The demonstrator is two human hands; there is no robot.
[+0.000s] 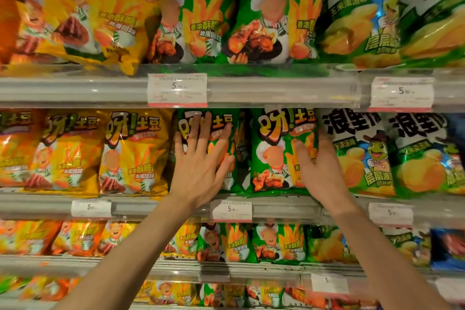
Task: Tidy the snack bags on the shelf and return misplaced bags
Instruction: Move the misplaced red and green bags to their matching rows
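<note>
On the second shelf two green snack bags stand side by side. My left hand lies flat with spread fingers against the front of the left green bag. My right hand holds the right edge of the right green bag, thumb on its front and fingers hidden behind the edge. Yellow bags of the same brand stand to the left, and green-and-white chip bags to the right.
The top shelf carries yellow, green and green-and-white bags in the same order. Lower shelves hold smaller bags of the same kinds, with a blue bag at far right. Price tags hang on the clear shelf rails.
</note>
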